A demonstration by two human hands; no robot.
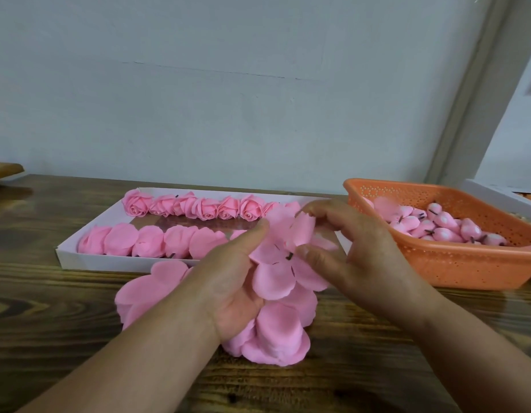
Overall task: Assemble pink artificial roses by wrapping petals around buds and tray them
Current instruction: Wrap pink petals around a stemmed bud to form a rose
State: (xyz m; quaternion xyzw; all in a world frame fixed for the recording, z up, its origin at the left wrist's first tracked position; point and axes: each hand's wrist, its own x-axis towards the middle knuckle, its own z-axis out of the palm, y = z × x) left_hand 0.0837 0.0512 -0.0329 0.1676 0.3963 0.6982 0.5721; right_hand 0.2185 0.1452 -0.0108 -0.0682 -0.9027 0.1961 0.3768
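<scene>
Left hand (228, 281) cups a flat pink petal sheet (283, 263) from below, a dark stem poking through its centre, while the right hand (356, 251) pinches one petal up. Loose petal sheets (145, 290) lie beneath on the wooden table (49, 308). Behind, finished roses (198, 207) line the white tray (67, 254); buds (446, 228) fill the orange basket (466, 263).

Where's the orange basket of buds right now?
The orange basket sits on the wooden table, right of the white tray, just beyond the right hand.
</scene>
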